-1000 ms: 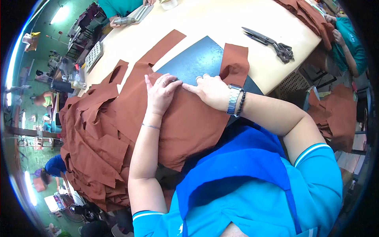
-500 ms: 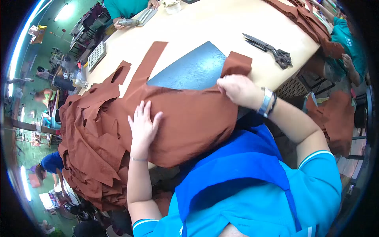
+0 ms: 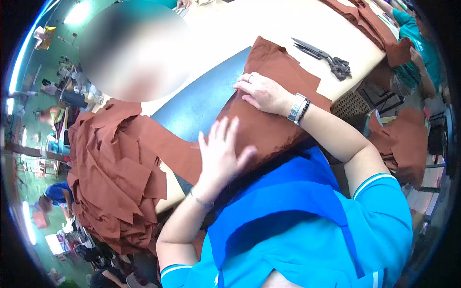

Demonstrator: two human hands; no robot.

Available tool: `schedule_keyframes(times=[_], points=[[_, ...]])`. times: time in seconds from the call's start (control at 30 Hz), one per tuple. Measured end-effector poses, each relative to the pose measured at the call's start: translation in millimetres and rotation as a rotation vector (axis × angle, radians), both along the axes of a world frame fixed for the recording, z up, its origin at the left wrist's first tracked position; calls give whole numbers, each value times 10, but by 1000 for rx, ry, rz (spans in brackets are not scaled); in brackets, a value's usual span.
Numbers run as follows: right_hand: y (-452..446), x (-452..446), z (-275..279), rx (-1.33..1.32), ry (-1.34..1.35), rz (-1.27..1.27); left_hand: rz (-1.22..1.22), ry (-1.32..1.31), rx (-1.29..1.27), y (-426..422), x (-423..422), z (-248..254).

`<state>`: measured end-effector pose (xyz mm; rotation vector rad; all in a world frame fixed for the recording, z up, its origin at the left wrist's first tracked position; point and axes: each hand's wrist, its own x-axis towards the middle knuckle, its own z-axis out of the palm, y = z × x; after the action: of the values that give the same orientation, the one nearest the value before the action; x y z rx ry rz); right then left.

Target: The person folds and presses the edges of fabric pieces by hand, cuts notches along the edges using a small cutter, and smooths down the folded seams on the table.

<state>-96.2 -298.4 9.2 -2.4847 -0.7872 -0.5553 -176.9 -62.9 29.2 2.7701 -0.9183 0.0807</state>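
A large piece of brown cloth [image 3: 281,120] lies partly over a dark blue board [image 3: 192,105] on the pale table. My right hand [image 3: 261,92] is closed on the cloth's upper left edge, with a watch and beaded bracelet at the wrist. Nearer to me, my left hand [image 3: 222,151] has its fingers spread over the lower left part of the cloth and the board's edge; whether it touches is hard to tell. A strip of the cloth runs left toward a heap of brown cloth [image 3: 110,177].
Black scissors [image 3: 324,56] rest on the table [image 3: 221,29] beyond the cloth. More brown cloth [image 3: 367,26] lies at the upper right corner beside a person in teal [image 3: 412,33]. Another person's hand [image 3: 184,4] shows at the far edge. A blurred patch covers the upper left.
The cloth has been pulled up and right, baring more of the board's left side. My right hand has moved up and left with its edge; my left hand has moved right.
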Motion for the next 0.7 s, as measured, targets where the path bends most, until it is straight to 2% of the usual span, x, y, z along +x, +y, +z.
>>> schedule_keyframes(times=[0.07, 0.13, 0.23, 0.33, 0.53, 0.57, 0.67, 0.7], points=[[35, -23, -87, 6, -12, 25, 62, -141, -174, -26, 379, -47], [29, -17, -128, -7, -1, 21, 100, -26, -308, 5, 739, -188], [-8, 0, -212, -44, -34, 24, 26, 30, -419, 72, 872, -294], [-25, -17, -173, -118, -87, 51, -23, -38, -483, 115, 684, -297], [-25, -11, -214, -211, -132, 40, -21, -142, -376, 212, 564, -290], [-15, 7, -291, -204, -10, 55, -18, -149, -371, 212, 560, -294], [182, -338, 63, -430, 68, -45, -21, -169, -358, 188, 556, -310], [228, -354, -12, -430, 184, -55, -22, -177, -354, 186, 552, -303]])
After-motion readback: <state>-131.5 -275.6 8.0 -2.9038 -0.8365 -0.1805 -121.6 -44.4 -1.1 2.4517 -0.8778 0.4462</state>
